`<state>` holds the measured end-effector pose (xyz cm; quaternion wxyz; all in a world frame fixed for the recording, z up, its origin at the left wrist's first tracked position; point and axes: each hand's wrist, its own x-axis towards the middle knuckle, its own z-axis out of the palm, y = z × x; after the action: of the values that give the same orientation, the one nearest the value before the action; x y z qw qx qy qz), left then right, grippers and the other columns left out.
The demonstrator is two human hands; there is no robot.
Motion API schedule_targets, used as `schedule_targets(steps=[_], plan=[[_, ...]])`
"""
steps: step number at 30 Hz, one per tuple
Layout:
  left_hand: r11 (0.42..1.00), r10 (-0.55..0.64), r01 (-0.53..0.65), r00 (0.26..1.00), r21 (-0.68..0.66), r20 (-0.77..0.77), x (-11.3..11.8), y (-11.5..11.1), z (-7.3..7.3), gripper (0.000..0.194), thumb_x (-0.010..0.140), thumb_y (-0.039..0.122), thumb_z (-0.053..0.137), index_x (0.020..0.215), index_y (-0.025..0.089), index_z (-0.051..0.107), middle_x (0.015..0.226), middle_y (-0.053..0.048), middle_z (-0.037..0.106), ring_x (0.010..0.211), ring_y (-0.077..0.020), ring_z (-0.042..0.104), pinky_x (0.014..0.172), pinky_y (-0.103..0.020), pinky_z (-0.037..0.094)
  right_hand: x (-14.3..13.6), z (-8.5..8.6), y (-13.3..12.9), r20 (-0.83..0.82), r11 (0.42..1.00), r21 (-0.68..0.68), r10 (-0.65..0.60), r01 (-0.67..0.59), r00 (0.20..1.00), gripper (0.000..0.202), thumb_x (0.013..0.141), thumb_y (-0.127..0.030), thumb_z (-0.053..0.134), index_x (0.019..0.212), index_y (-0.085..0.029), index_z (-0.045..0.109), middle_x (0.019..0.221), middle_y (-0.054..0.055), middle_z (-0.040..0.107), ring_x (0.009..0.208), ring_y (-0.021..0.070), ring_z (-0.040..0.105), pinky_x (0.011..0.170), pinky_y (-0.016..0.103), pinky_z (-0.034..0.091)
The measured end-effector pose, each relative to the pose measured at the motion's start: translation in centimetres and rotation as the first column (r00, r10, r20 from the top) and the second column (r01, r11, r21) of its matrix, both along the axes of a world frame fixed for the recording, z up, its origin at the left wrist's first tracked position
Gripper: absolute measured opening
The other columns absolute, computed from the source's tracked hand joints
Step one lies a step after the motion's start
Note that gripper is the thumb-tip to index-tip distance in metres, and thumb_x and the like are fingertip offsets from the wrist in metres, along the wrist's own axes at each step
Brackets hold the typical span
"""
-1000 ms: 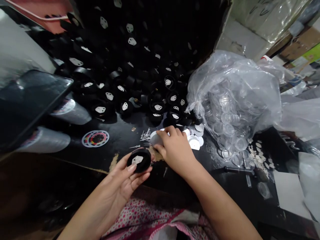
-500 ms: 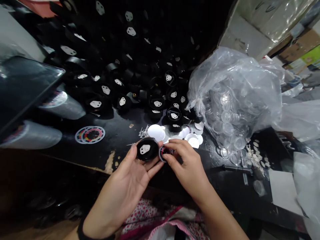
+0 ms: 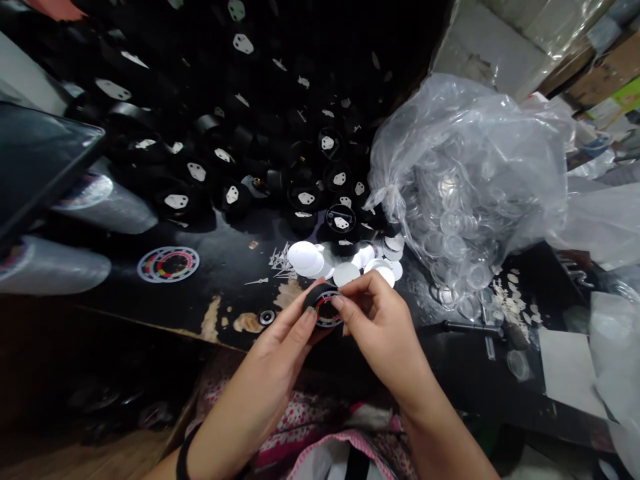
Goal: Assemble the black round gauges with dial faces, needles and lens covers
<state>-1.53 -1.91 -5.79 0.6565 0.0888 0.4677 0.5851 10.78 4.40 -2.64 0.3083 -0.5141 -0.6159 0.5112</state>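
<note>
Where the printed dial [image 3: 329,311] was beside the black casing [image 3: 313,297] half a second ago, it now lies against the casing's open face, so the two parts appear to be handled together, though whether the dial sits fully seated cannot be told. The person's left hand [image 3: 267,367] curls around the casing, thumb at its near edge, while the right hand [image 3: 387,327] closes thumb and fingertips at the dial's right side. Both parts are above the front of the dark surface [image 3: 175,310], near the white discs [image 3: 303,256] and the loose pointers [image 3: 281,260].
</note>
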Motion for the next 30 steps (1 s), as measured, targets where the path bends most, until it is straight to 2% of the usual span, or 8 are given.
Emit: schedule_targets(steps=[3,8,11,16,22,26,28,30], plan=[[0.997,-0.060,0.063,0.997,0.048,-0.053,-0.4,-0.2,-0.7,0.034,0.087,0.045,0.074,0.121,0.040,0.074,0.138,0.004,0.068,0.133,-0.0235,0.058,0.101,-0.026,0.055,0.3,0.1,0.3,-0.095,0.989,-0.146,-0.002,-0.012,0.995,0.013,0.087,-0.029,0.068,0.085,-0.022,0.057,0.071,-0.005,0.061,0.055,0.0093,0.056,0.053,0.023,0.045],[0.975,-0.203,0.214,0.970,0.068,-0.135,-1.6,-0.2,-1.2,0.032,0.089,0.045,0.071,0.120,0.039,0.074,0.139,0.002,0.067,0.130,-0.0260,0.060,0.098,-0.028,0.057,1.0,0.7,0.4,0.018,0.992,-0.086,0.092,-0.091,0.996,0.011,0.087,-0.024,0.066,0.081,-0.022,0.057,0.077,-0.003,0.062,0.062,0.0098,0.057,0.058,0.024,0.045],[0.966,-0.235,0.248,0.959,0.072,-0.158,-2.0,-0.2,-1.5,0.032,0.089,0.046,0.071,0.119,0.038,0.075,0.139,0.001,0.067,0.129,-0.0268,0.061,0.097,-0.030,0.058,1.2,0.9,0.5,0.065,0.989,-0.094,0.120,-0.113,0.991,0.012,0.087,-0.026,0.066,0.082,-0.022,0.057,0.080,-0.002,0.063,0.063,0.0104,0.058,0.059,0.024,0.046],[0.969,-0.223,0.237,0.960,0.068,-0.172,-1.9,-0.4,-1.9,0.034,0.089,0.045,0.071,0.122,0.036,0.074,0.141,0.000,0.065,0.133,-0.0279,0.058,0.099,-0.033,0.057,1.2,0.9,0.8,0.044,0.974,-0.194,0.126,-0.116,0.991,0.015,0.087,-0.027,0.066,0.080,-0.022,0.053,0.072,-0.004,0.060,0.058,0.0107,0.057,0.055,0.024,0.045],[0.983,-0.160,0.177,0.957,0.053,-0.240,-1.6,-0.2,-1.2,0.038,0.080,0.044,0.079,0.115,0.029,0.077,0.130,-0.007,0.072,0.123,-0.0316,0.064,0.100,-0.038,0.056,1.2,0.8,0.7,0.184,0.989,-0.039,0.146,-0.141,0.972,0.015,0.088,-0.027,0.065,0.080,-0.023,0.053,0.075,-0.004,0.060,0.068,0.0126,0.057,0.061,0.025,0.044],[0.987,-0.131,0.150,0.955,0.055,-0.265,-1.7,0.0,-1.1,0.036,0.074,0.037,0.084,0.109,0.027,0.077,0.113,-0.007,0.077,0.108,-0.0303,0.071,0.097,-0.040,0.056,0.8,0.4,0.1,0.220,0.993,-0.014,0.120,-0.120,0.968,0.015,0.085,-0.027,0.069,0.086,-0.022,0.055,0.081,-0.003,0.062,0.069,0.0121,0.058,0.063,0.025,0.045],[0.987,-0.132,0.155,0.934,0.043,-0.333,-2.4,-0.4,-1.2,0.034,0.075,0.037,0.082,0.106,0.026,0.077,0.108,-0.007,0.078,0.104,-0.0303,0.071,0.096,-0.040,0.057,0.4,0.3,-0.1,0.171,0.985,-0.043,0.170,-0.165,0.970,0.010,0.088,-0.026,0.066,0.093,-0.022,0.058,0.086,-0.003,0.065,0.071,0.0122,0.061,0.065,0.025,0.047],[0.992,-0.105,0.127,0.899,0.023,-0.424,-3.6,-1.1,-1.4,0.032,0.076,0.037,0.081,0.105,0.026,0.077,0.108,-0.007,0.078,0.105,-0.0303,0.071,0.099,-0.040,0.055,-0.5,0.4,0.2,0.160,0.962,-0.014,0.270,-0.271,0.950,0.005,0.093,-0.025,0.061,0.096,-0.022,0.061,0.089,-0.001,0.068,0.076,0.0129,0.063,0.069,0.026,0.048]])
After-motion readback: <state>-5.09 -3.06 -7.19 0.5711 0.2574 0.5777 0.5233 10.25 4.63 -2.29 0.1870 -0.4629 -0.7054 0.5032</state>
